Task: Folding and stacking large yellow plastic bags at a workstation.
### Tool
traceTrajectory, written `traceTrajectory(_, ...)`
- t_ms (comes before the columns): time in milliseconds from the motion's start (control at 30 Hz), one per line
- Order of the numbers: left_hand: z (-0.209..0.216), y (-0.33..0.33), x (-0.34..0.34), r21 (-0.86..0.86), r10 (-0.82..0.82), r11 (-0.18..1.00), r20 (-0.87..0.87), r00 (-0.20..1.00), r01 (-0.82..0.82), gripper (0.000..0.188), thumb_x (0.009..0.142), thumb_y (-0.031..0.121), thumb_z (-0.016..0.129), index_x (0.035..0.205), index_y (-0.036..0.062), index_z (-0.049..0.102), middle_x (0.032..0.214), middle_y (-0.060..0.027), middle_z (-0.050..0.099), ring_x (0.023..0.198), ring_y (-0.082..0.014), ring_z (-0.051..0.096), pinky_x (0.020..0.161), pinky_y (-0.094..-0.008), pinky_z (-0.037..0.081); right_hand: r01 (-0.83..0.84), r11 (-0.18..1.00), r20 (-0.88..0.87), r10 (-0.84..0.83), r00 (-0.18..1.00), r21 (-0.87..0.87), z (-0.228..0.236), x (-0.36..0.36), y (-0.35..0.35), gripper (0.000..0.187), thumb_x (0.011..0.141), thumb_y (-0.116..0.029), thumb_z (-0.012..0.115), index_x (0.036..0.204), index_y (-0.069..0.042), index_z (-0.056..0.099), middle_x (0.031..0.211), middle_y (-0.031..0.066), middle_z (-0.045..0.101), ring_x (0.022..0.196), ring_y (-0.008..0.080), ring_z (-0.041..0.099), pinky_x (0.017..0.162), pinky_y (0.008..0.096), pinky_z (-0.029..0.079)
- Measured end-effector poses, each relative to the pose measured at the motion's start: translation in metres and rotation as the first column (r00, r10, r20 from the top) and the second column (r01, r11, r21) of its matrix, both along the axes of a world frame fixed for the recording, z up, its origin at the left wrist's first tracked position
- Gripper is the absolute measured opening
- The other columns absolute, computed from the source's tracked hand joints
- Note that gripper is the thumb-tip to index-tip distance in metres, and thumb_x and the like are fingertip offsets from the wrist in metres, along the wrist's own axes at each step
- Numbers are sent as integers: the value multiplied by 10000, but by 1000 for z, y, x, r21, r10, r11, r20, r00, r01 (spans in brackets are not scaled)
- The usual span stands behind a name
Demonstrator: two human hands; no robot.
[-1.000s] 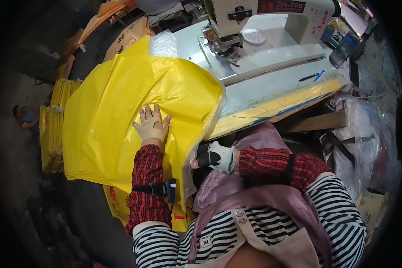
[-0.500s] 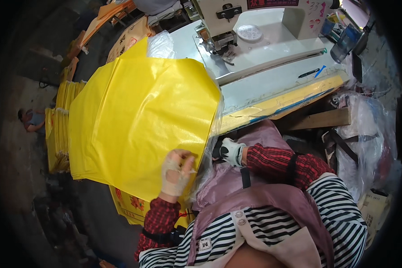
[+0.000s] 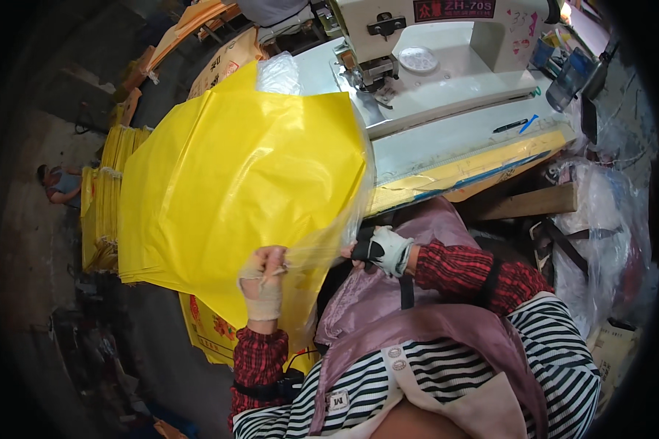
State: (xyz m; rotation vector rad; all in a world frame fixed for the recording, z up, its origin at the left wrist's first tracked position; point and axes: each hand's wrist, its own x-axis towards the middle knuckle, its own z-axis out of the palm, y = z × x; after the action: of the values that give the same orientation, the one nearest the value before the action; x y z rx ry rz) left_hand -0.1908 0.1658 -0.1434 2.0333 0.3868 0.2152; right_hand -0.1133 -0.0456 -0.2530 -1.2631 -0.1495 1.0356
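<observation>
A large glossy yellow woven sack (image 3: 234, 175) lies flat across the stack at the left end of the table. Clear plastic film (image 3: 315, 252) edges its right side and is pulled out between my two hands over the sack's near corner. My left hand (image 3: 262, 285), in a beige fingerless glove, is closed with its fingertips pinching the film. My right hand (image 3: 384, 250), in a white and black glove, grips the film's other part just beyond the sack's right edge, over my mauve apron (image 3: 432, 227).
A white industrial sewing machine (image 3: 425, 44) stands on the pale table (image 3: 447, 139), with a round dish (image 3: 418, 59), a black pen (image 3: 510, 126) and a blue tool (image 3: 529, 123). Bundled yellow sacks (image 3: 99, 212) are stacked at left. Another person (image 3: 60, 184) is farther off.
My left hand has moved left and closed on the clear film, drawing it across the sack. My right hand has shifted slightly right and now shows the film in its fingers.
</observation>
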Motion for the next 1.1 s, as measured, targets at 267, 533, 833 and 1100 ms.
traceTrajectory(267, 4, -18, 3, 332, -112, 942, 144, 983, 58, 221, 840, 202, 652, 932, 10, 593, 768, -86, 598, 701, -193, 577, 653, -299, 474, 0, 995, 11, 1, 1000, -96, 3, -5, -17, 364, 863, -320, 634, 790, 34, 672, 725, 107, 675, 628, 150, 632, 587, 264, 494)
traceTrajectory(533, -32, -15, -7, 512, -350, 798, -35, 936, 318, 111, 805, 97, 652, 848, 20, 585, 779, -126, 582, 717, -245, 585, 618, -331, 455, -22, 996, 332, 50, 942, -88, 31, -1, -18, 410, 900, -346, 557, 708, -9, 686, 653, 86, 657, 627, 146, 608, 632, 276, 486)
traceTrajectory(833, 2, -16, 3, -26, 218, 976, 241, 946, -218, 167, 960, 194, 460, 870, 55, 444, 687, -23, 470, 555, -114, 484, 502, -243, 410, -10, 987, 798, 137, 587, -162, 58, -7, 1, 319, 880, -362, 573, 969, -62, 634, 827, 129, 647, 753, 271, 626, 676, 362, 475)
traceTrajectory(1100, 50, -22, -26, 349, 106, 907, 354, 929, -236, 137, 940, 148, 491, 864, 42, 449, 662, 12, 387, 573, -68, 372, 527, -222, 328, -76, 805, 806, 591, 26, -588, 79, 16, 55, 289, 797, -387, 539, 752, -112, 614, 664, 132, 626, 669, 278, 643, 540, 464, 487)
